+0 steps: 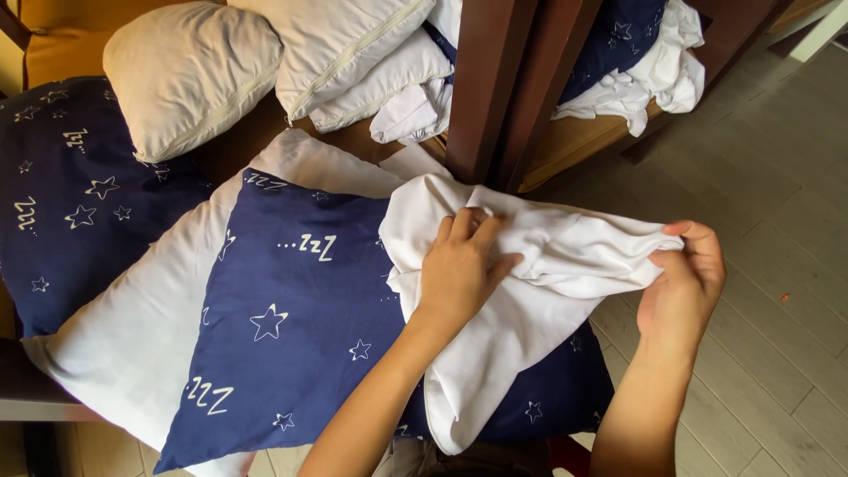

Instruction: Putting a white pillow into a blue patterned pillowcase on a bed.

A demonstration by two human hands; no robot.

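Both the left hand and the right hand, at three o'clock, gripped a crumpled white cotton pillowcase, which risked sliding floorward off the navy star-printed pillow if either pinch loosened.

The white cloth covers the right part of the blue pillow. Its fingertips are buried in folds under the left hand. The second blue pillow runs off the left edge.

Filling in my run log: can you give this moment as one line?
left hand: grips white cloth | right hand: pinches cloth edge | cloth over navy star pillow | white pillow behind
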